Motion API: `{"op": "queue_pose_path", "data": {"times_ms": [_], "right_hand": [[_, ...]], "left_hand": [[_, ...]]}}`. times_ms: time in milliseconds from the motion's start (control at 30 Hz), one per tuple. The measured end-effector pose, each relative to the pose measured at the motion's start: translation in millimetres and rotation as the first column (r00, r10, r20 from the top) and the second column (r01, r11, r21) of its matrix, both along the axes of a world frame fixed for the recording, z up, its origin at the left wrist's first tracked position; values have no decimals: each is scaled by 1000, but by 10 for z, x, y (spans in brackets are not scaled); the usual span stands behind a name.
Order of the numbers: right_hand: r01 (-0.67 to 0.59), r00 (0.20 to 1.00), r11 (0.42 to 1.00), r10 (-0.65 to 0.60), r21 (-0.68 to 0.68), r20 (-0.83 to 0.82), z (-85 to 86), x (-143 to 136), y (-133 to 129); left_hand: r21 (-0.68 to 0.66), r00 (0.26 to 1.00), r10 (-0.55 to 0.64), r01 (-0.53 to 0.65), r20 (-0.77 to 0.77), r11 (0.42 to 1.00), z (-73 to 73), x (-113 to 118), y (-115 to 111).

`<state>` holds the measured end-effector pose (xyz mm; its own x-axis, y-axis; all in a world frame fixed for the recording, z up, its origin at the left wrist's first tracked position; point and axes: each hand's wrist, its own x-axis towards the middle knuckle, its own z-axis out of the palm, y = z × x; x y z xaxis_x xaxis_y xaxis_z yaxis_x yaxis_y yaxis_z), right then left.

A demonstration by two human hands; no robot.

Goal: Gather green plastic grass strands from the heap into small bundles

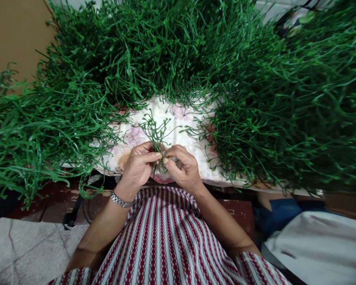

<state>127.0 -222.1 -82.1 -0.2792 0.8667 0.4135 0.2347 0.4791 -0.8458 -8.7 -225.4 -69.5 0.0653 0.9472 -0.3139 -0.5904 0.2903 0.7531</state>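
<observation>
A small bunch of green artificial flower stems (156, 132), branched and with little knobs at the tips, stands up between my hands. My left hand (141, 164), with a metal watch (121, 200) on its wrist, pinches the bunch near its lower part between thumb and fingers. Close against it, my right hand (182, 166) is closed too, thumb and forefinger pressed together at the same stems. Exactly what the right fingertips grip is too small to make out. Beneath the hands lies a white floral cloth (178, 118).
Large heaps of similar green stems surround the cloth: one at the left (47, 130), one at the back (166, 47), one at the right (290, 118). A pale grey covered object (320, 245) is at the lower right. Tiled floor (38, 249) shows lower left.
</observation>
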Motion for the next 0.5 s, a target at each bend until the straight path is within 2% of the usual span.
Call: {"op": "queue_pose_path", "data": {"times_ms": [100, 300, 500], "right_hand": [[1, 1000, 999, 0, -47, 18, 0, 4, 4], [-15, 1000, 966, 15, -258, -2, 13, 29, 40], [-58, 997, 926, 34, -374, -70, -45, 20, 7]], "left_hand": [[13, 997, 36, -35, -63, 999, -2, -1, -13], [77, 982, 42, -28, -184, 997, -21, 1, -38], [48, 980, 173, -169, -101, 984, -62, 60, -59]]}}
